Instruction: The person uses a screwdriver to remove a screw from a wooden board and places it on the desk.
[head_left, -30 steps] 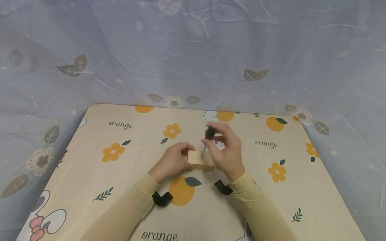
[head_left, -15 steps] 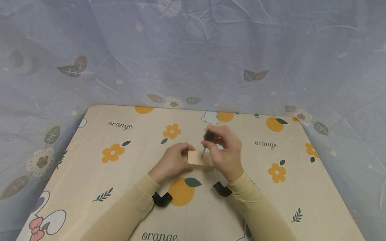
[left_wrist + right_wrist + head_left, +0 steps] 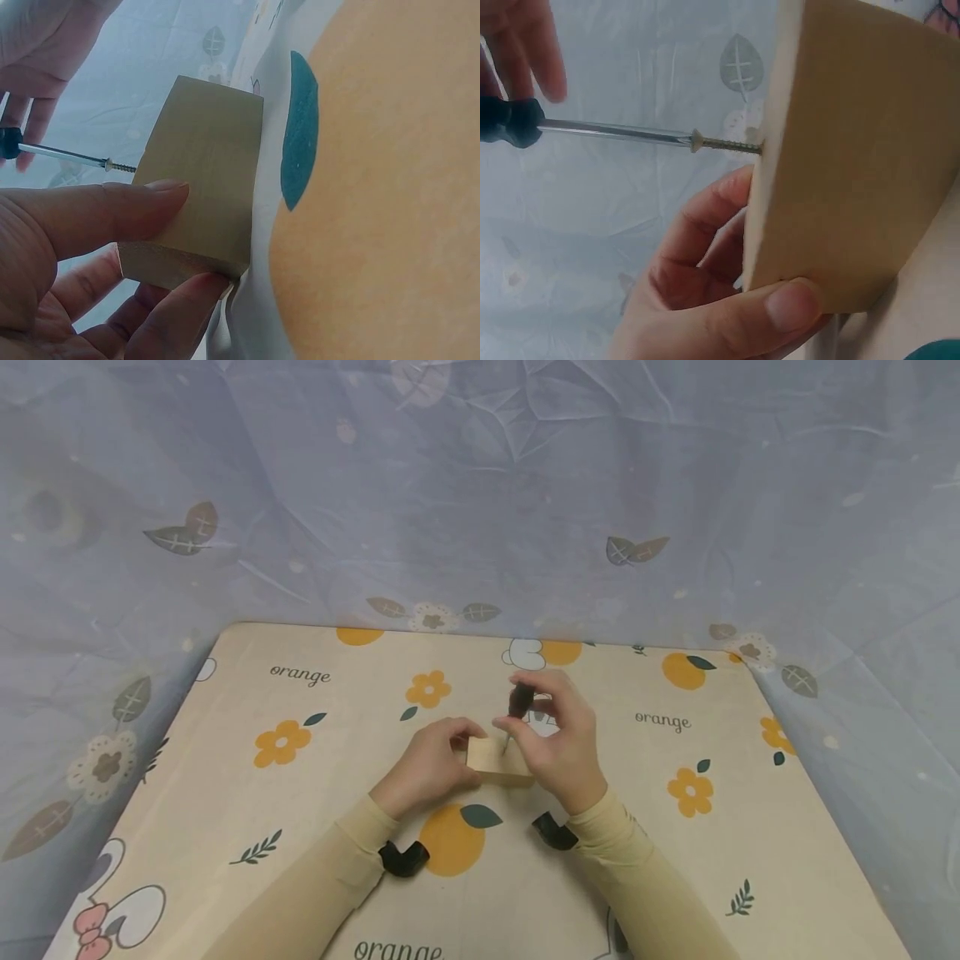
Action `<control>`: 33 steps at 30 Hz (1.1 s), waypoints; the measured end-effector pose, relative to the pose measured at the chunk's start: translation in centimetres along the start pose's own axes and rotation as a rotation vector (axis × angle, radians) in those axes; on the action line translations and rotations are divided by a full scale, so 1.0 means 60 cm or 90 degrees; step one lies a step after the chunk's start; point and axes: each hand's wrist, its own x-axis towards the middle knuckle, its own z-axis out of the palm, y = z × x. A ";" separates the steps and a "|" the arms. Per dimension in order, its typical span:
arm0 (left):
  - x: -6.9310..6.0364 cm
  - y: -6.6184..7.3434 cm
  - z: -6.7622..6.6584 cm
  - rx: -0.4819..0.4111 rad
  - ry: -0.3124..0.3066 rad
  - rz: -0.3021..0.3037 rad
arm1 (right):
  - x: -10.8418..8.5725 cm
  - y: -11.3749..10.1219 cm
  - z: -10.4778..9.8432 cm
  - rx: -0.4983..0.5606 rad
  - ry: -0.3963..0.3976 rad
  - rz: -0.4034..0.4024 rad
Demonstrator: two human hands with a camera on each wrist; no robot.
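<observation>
My left hand [image 3: 431, 760] grips the left end of a pale wooden block [image 3: 498, 756], thumb on the near face, as the left wrist view shows. The block rests on the table. In my right hand [image 3: 562, 743] is a screwdriver [image 3: 615, 133] with a dark handle and a metal shaft; thumb and fingers pinch the handle in the head view. Its tip meets the head of a brass-coloured screw [image 3: 731, 145]. The screw's point is in the block's upper face, and much of its thread shows outside the wood. The right hand hides the block's right end in the head view.
A cream tablecloth [image 3: 300, 810] printed with oranges, flowers and leaves covers the table. Blue-grey patterned sheeting [image 3: 465, 502] hangs behind and at both sides. Black curved pieces [image 3: 403, 859] sit by both wrists.
My right hand dips slightly, and its fingers shift on the screwdriver handle, which tilts a little. The left hand and the block stay in place.
</observation>
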 end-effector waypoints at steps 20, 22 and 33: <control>-0.001 -0.002 0.000 -0.001 0.002 -0.003 | -0.001 -0.001 -0.001 0.001 0.026 0.011; -0.001 -0.001 -0.001 -0.001 0.002 -0.003 | 0.000 -0.002 -0.002 0.002 0.017 0.011; -0.001 0.003 -0.001 -0.008 0.002 -0.001 | 0.002 0.001 -0.005 -0.016 0.013 0.010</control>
